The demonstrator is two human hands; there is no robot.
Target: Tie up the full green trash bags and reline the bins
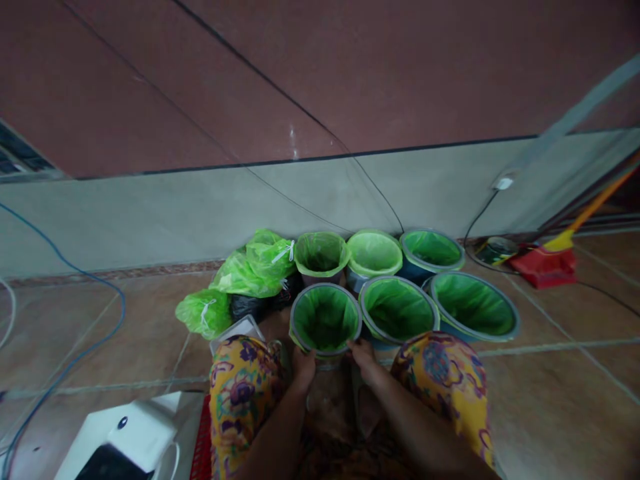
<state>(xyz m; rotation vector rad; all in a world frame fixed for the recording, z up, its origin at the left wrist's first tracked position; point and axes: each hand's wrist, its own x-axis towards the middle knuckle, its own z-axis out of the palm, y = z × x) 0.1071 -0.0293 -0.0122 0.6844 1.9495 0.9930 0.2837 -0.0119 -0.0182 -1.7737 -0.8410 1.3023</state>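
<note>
Both hands, left hand [303, 365] and right hand [363, 353], grip the near rim of the green-lined bin [325, 319]; light, thin plastic liner looks slippery, the stiff rim the safest hold.

A single head-worn view is provided, directed forward and steeply down from close above the wearer's knees, so that the tiled floor [550, 373], the lined bins [325, 319] nearby and the wall [150, 213] beyond are taken in.
</note>
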